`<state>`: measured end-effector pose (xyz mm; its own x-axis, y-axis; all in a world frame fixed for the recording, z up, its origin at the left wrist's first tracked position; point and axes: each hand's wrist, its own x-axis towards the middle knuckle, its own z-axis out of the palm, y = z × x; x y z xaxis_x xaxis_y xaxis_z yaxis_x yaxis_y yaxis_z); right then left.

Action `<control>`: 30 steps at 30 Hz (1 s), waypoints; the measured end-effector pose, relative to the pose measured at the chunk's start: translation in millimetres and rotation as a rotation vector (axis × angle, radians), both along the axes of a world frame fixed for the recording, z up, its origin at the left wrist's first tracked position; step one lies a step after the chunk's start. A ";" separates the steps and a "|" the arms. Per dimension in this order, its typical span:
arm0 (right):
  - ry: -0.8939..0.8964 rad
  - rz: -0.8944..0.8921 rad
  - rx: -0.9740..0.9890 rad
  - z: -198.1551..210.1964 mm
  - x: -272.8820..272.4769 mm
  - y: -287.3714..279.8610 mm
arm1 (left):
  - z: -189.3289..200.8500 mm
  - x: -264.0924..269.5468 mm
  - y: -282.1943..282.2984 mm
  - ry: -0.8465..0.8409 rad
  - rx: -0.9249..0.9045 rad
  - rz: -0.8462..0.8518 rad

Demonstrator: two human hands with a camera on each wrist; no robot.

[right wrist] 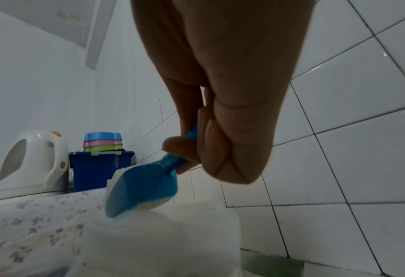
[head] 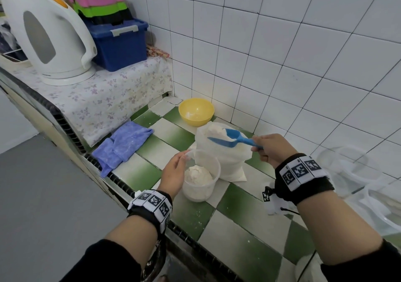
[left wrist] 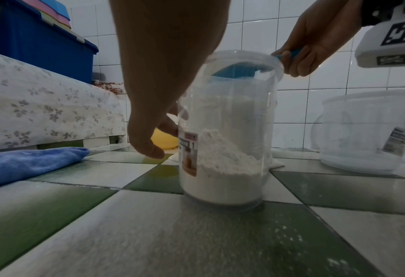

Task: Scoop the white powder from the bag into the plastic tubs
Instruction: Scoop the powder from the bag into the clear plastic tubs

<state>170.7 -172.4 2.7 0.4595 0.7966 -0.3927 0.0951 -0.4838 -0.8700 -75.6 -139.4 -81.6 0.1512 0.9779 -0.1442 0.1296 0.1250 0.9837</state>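
- Two hands work over the green-and-white tiled bench (head: pixel 236 234), which is dusted with spilled powder.
- Nearest, the left hand (head: pixel 173 173) steadies the clear plastic tub (head: pixel 201 179); its fingers (left wrist: pixel 149 146) rest around the tub's upper wall, thumb at the rim. How tightly they close cannot be told.
- Inside that tub sits a mound of white powder (left wrist: pixel 223 161), filling roughly the lower third.
- Just behind the tub, touching it, stands the open white bag (head: pixel 225 160).
- At the bag's mouth, the right hand (head: pixel 272 149) has its fingers (right wrist: pixel 223 150) clamped on the handle of the blue scoop (head: pixel 233 137), whose bowl is loaded with powder.
- Judged step: carrying a full scoop toward the tub. Next move calls for keeping the scoop level, clearing the rim, then tipping.
- More clear tubs (left wrist: pixel 362 131) wait at the right.
- Farther back sit a yellow bowl (head: pixel 196 111) and a blue cloth (head: pixel 121 145).
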 end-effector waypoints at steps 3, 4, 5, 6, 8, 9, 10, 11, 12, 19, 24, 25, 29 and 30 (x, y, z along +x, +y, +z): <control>0.009 0.070 0.040 7.2 -2.9 -10.4 | -3.1 -0.4 1.7 0.008 -0.006 0.002; 0.008 0.102 0.046 7.6 -4.2 -13.3 | -3.9 -0.4 2.3 0.016 -0.008 0.004; -0.001 0.135 0.047 7.1 -6.1 -16.0 | -4.7 -0.4 2.8 0.023 -0.011 0.003; -0.019 0.166 0.048 5.9 -8.3 -18.2 | -5.5 -0.1 3.3 0.028 -0.011 0.001; -0.096 0.222 0.045 3.4 -14.3 -21.6 | -6.2 0.0 3.4 0.031 -0.004 -0.003; -0.157 0.255 0.042 2.3 -17.5 -22.9 | -5.7 0.1 3.5 0.035 0.001 -0.005; -0.225 0.292 0.042 1.2 -20.6 -23.9 | -5.9 -0.4 3.8 0.042 0.004 -0.005; -0.292 0.332 0.043 0.8 -24.2 -25.4 | -6.1 -0.6 4.3 0.051 0.005 -0.006; -0.353 0.370 0.053 -0.2 -27.2 -26.5 | -6.2 -0.9 4.4 0.060 0.005 -0.008; -0.684 0.467 0.258 -11.2 -46.6 -35.9 | -6.6 -2.6 4.7 0.044 0.008 -0.028; -0.835 0.545 0.400 -24.8 -47.6 -43.6 | -4.2 -3.2 3.8 0.032 -0.017 -0.023; -0.847 0.548 0.419 -25.7 -47.5 -45.2 | -3.3 -3.0 3.7 0.032 -0.021 -0.023; -0.843 0.536 0.423 -26.5 -46.5 -50.7 | -0.6 -2.3 2.6 0.033 -0.017 -0.025; -0.835 0.528 0.431 -27.1 -46.4 -51.5 | -0.5 -2.4 2.2 0.036 -0.018 -0.027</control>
